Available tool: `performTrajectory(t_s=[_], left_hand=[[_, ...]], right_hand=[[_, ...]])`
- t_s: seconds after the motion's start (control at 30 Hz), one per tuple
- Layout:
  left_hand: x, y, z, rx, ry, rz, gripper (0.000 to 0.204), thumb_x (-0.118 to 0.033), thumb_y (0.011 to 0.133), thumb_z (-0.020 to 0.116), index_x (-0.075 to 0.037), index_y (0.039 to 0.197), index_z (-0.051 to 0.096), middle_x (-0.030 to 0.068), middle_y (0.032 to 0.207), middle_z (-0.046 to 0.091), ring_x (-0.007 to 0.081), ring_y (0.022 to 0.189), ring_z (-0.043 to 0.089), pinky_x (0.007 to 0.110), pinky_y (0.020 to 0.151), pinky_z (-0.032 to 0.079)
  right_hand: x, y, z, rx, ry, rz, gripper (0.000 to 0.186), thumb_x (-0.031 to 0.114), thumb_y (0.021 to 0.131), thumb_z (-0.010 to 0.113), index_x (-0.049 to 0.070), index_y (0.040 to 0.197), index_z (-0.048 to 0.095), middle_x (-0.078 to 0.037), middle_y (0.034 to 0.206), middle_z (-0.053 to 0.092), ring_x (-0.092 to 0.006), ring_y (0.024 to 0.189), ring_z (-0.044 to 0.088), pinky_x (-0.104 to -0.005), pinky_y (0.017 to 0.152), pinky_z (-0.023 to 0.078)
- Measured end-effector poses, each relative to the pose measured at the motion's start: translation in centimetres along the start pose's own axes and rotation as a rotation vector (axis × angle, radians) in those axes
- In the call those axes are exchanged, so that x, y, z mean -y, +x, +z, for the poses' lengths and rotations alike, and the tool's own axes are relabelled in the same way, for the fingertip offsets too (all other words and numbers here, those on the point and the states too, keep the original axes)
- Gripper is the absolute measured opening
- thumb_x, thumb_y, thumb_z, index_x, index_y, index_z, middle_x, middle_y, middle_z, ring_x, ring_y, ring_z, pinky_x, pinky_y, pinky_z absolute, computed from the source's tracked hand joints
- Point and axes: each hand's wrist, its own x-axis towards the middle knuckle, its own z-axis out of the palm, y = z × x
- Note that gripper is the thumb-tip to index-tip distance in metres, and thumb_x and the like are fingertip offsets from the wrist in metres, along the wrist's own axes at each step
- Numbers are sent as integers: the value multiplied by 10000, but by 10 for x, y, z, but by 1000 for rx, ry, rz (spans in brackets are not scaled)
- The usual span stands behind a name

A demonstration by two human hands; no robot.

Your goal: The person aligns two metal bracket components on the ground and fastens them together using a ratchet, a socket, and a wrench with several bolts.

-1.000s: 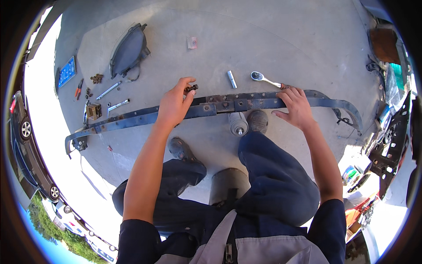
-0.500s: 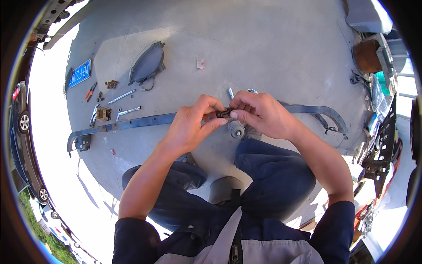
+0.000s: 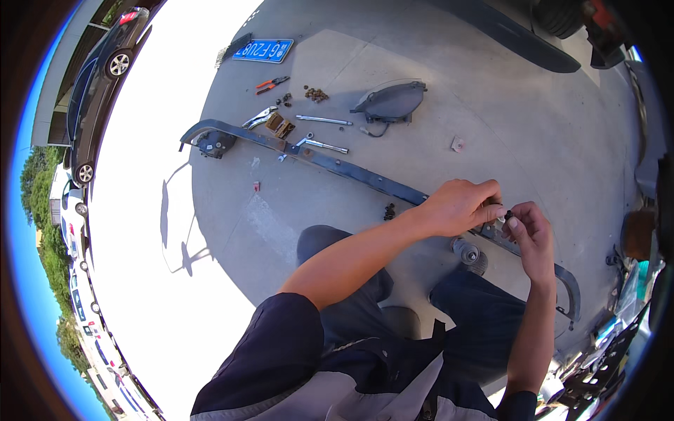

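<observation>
Above the right part of a long dark steel bar (image 3: 375, 182) lying on the concrete, my left hand (image 3: 467, 203) and my right hand (image 3: 530, 238) meet, both pinched at a small dark bolt (image 3: 509, 215) that their fingers partly hide. Just below them stands a grey cylindrical tool or part (image 3: 465, 249) with a metal tip. A small cluster of dark hardware (image 3: 389, 210) lies beside the bar, left of my hands. A curved dark bracket (image 3: 565, 288) forms the bar's right end, and a dark fitting (image 3: 215, 144) sits at its left end.
Pliers (image 3: 270, 84), wrenches (image 3: 326, 147), a metal extension (image 3: 319, 119), rusty nuts (image 3: 314, 94), a small box (image 3: 279, 126), a blue plate (image 3: 263, 49) and a dark housing (image 3: 390, 102) lie farther off. Car parts crowd the right edge; parked cars (image 3: 98, 98) line the left.
A second ago my left hand held the bolt and my right rested on the bar. They came together on the bolt, then moved rightward in view as the camera swung round.
</observation>
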Motion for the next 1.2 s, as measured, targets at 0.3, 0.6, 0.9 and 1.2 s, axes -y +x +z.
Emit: performTrajectory(t_s=[0.3,0.6,0.9,1.2], left_hand=[[18,-1,4,-113,52,84,241,-227,932,703,-82,1093,598,87,987,719,241,791,725,392,723,554],[29,11,11,45,70,-124,293,-338,1031,565,-58,974,629,73,767,705,233,735,707,402,666,525],[37,4,-13,-44,284,-91,292,-318,931,691,-47,1017,623,122,883,712,318,848,700,432,746,526],[37,12,-34,-150,522,-70,193,-209,898,715,-109,1035,622,53,950,704,257,865,700,388,726,531]], right_hand=[[-13,15,0,-18,-94,17,81,99,992,554,20,1007,563,-24,818,600,-87,721,558,-262,674,466],[-14,13,-6,-22,-102,-1,60,69,985,572,12,1005,572,-31,859,587,-97,767,576,-269,725,474],[-39,17,-19,-106,-348,8,73,59,944,617,2,985,597,-48,830,608,-112,771,590,-279,720,480],[-121,58,10,50,-1085,81,227,247,880,702,74,1001,621,-98,979,685,-335,908,681,-453,771,533]])
